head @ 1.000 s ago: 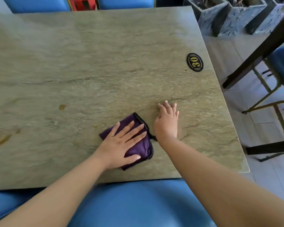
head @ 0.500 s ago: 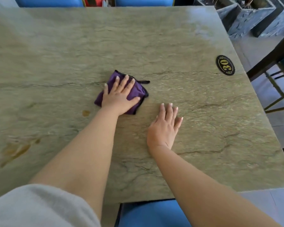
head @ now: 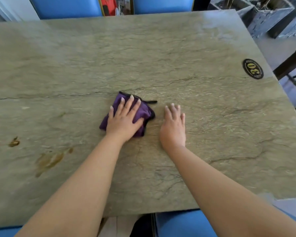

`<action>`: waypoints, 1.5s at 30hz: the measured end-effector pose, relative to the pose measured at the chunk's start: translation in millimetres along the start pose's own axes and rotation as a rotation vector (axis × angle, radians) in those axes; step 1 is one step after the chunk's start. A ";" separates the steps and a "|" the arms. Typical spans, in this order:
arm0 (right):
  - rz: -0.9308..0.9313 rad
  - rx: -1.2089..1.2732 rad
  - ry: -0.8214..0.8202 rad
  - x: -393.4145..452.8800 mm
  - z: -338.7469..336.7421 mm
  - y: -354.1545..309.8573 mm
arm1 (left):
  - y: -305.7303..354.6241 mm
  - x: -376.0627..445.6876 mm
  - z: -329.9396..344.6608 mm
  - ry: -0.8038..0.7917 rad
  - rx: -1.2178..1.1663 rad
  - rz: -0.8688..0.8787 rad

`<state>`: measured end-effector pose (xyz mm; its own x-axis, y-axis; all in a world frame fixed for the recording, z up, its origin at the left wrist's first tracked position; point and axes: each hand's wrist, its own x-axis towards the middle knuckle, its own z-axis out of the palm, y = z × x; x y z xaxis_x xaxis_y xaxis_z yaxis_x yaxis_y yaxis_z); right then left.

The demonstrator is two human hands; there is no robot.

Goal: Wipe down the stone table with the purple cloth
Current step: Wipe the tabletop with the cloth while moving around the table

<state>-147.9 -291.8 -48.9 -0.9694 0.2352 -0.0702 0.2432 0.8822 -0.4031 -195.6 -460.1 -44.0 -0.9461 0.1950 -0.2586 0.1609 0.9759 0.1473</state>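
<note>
Cloth (head: 144, 115), purple and folded, lies mid-table on the stone table (head: 195, 65), pressed flat under the left hand (head: 125, 120) with fingers spread. Right hand (head: 173, 129) rests palm-down just beside it, open, holding nothing. Brown stains (head: 48, 159) mark the left side; a "30" plaque (head: 253, 68) sits near the right edge.

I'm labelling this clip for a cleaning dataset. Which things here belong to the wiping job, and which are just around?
Part of the job:
- purple cloth, flat under the left hand
- stone table
- brown stains
- right hand, flat on the stone

Just around:
- number 30 plaque
- blue chairs
- grey planters
</note>
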 end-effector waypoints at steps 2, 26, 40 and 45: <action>-0.044 -0.028 0.013 1.8 8.4 -5.6 | -9.6 32.5 -10.7 -0.041 -0.024 -0.054; 0.071 0.288 0.124 4.2 3.9 -2.9 | 44.4 120.3 -33.6 -0.105 0.016 0.593; -0.005 0.180 0.132 10.4 6.7 -0.3 | 3.3 -2.0 7.2 0.155 -0.031 -0.252; -0.081 0.262 0.018 3.9 -1.8 10.0 | 20.0 -98.6 35.9 0.116 0.025 0.014</action>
<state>-149.2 -281.3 -51.5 -0.9841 0.1773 -0.0124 0.1455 0.7635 -0.6292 -89.1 -456.3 -49.9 -0.9696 0.1977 -0.1444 0.1802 0.9756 0.1257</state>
